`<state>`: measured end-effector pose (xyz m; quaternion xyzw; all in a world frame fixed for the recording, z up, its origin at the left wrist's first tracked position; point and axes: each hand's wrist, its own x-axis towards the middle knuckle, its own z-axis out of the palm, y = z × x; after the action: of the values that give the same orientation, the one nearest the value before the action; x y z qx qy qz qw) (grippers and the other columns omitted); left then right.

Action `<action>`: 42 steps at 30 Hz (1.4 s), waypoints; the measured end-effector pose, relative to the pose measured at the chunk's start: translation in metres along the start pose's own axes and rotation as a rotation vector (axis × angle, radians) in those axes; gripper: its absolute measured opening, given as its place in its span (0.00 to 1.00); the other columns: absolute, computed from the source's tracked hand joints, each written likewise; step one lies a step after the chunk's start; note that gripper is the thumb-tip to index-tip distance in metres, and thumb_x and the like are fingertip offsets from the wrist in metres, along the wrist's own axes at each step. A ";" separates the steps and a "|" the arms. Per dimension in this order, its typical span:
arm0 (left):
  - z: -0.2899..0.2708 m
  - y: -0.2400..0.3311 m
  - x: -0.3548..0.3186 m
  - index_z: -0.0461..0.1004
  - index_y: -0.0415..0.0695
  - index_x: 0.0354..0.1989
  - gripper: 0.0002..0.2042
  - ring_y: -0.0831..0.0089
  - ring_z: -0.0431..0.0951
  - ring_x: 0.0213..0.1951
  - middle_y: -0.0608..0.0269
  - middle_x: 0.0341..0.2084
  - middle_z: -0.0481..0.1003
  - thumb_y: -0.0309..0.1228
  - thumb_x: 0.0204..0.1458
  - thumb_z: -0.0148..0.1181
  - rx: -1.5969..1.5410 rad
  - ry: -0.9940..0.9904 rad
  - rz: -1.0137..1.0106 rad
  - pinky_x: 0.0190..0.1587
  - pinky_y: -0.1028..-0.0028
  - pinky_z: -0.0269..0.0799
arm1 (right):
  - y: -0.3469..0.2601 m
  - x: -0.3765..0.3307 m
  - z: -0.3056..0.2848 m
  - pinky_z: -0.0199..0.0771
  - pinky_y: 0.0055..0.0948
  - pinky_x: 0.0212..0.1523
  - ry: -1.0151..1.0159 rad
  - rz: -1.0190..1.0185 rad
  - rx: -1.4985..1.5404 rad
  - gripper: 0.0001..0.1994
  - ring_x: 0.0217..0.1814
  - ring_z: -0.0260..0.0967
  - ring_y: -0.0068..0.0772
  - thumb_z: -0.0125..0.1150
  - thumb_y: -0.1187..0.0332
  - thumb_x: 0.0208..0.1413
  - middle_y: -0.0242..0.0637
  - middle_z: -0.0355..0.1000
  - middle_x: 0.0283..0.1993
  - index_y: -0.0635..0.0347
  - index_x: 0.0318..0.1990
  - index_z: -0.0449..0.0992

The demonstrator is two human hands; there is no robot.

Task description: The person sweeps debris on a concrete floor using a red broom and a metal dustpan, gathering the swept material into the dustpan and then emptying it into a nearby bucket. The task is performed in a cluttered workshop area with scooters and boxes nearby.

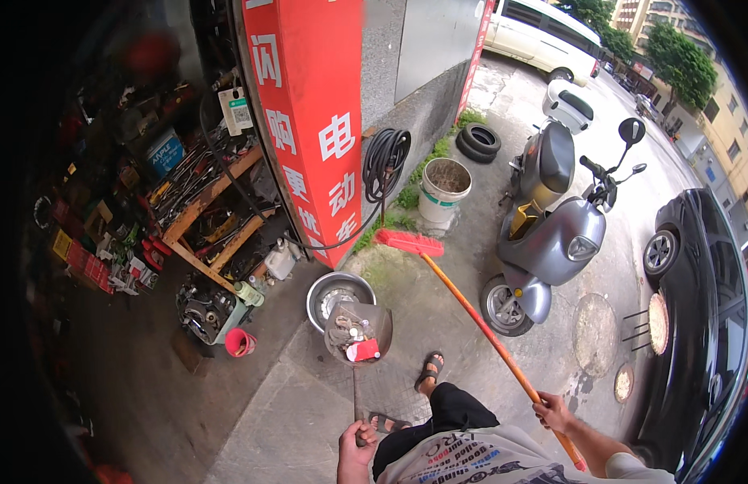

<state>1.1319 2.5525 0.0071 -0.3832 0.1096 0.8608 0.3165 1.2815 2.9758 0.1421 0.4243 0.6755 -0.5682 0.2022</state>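
My left hand [357, 443] is closed round the handle of a long-handled dustpan [384, 320]. Its pan, loaded with litter including a red-and-white packet [363, 350], overlaps the near edge of a metal basin [317, 305]. With my right hand [554, 412] I grip the orange wooden pole of a broom [477, 319], fingers wrapped round it near the upper end. The broom's red bristle head [409, 242] is at the far end of the pole, close to the weeds by the red pillar. I cannot tell whether the bristles touch the ground.
A grey scooter [543, 250] stands right of the broom, with a black car [701, 323] beyond. A white bucket [443, 198] and stacked tyres [477, 143] line the wall. At left are a cluttered tool bench [208, 202] and a red pail [240, 343]. A hose [385, 157] hangs by the pillar.
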 end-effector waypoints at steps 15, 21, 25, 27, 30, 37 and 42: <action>0.291 -0.071 0.190 0.59 0.42 0.19 0.08 0.78 0.59 0.17 0.68 0.14 0.59 0.24 0.48 0.45 0.104 -0.064 -0.318 0.20 0.78 0.58 | -0.040 0.132 -0.107 0.60 0.22 0.13 0.079 -0.136 0.334 0.22 0.14 0.55 0.18 0.48 0.69 0.54 0.27 0.59 0.19 0.57 0.58 0.58; 0.403 -0.094 0.251 0.57 0.44 0.17 0.09 0.78 0.59 0.17 0.69 0.13 0.58 0.24 0.48 0.44 0.150 -0.082 -0.396 0.20 0.79 0.59 | -0.045 0.150 -0.140 0.59 0.21 0.12 0.097 -0.162 0.438 0.21 0.13 0.55 0.17 0.48 0.70 0.54 0.26 0.58 0.17 0.59 0.57 0.59; 0.481 -0.102 0.287 0.57 0.44 0.17 0.09 0.78 0.59 0.17 0.69 0.13 0.58 0.25 0.49 0.44 0.235 -0.175 -0.387 0.21 0.78 0.60 | -0.052 0.158 -0.154 0.58 0.21 0.11 0.149 -0.189 0.445 0.21 0.13 0.54 0.17 0.48 0.71 0.54 0.25 0.58 0.16 0.59 0.56 0.59; 0.524 -0.109 0.309 0.58 0.43 0.18 0.09 0.78 0.60 0.17 0.69 0.12 0.59 0.26 0.49 0.43 0.270 -0.154 -0.379 0.20 0.78 0.60 | -0.059 0.164 -0.159 0.57 0.21 0.11 0.168 -0.186 0.478 0.20 0.12 0.54 0.16 0.48 0.72 0.54 0.24 0.58 0.16 0.59 0.56 0.60; 0.584 -0.119 0.343 0.58 0.43 0.19 0.08 0.77 0.61 0.16 0.69 0.12 0.60 0.26 0.50 0.41 0.326 -0.170 -0.368 0.19 0.78 0.61 | -0.074 0.177 -0.168 0.57 0.20 0.11 0.193 -0.173 0.524 0.20 0.12 0.54 0.16 0.48 0.72 0.54 0.24 0.58 0.16 0.59 0.55 0.60; 0.697 -0.108 0.439 0.58 0.42 0.20 0.07 0.79 0.61 0.14 0.68 0.13 0.62 0.25 0.48 0.43 0.525 -0.164 -0.279 0.18 0.80 0.59 | -0.131 0.236 -0.192 0.58 0.20 0.10 0.215 -0.149 0.565 0.21 0.12 0.54 0.17 0.47 0.72 0.54 0.26 0.58 0.17 0.57 0.57 0.58; 0.745 -0.101 0.520 0.62 0.42 0.23 0.04 0.78 0.63 0.16 0.67 0.14 0.64 0.26 0.48 0.47 0.828 -0.158 -0.146 0.18 0.79 0.60 | -0.201 0.295 -0.216 0.55 0.21 0.10 0.216 -0.104 0.670 0.20 0.11 0.52 0.17 0.48 0.72 0.54 0.26 0.58 0.16 0.59 0.56 0.58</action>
<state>0.4928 3.1920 0.1421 -0.1635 0.3937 0.7462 0.5113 1.0005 3.2806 0.0984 0.4895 0.4897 -0.7197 -0.0500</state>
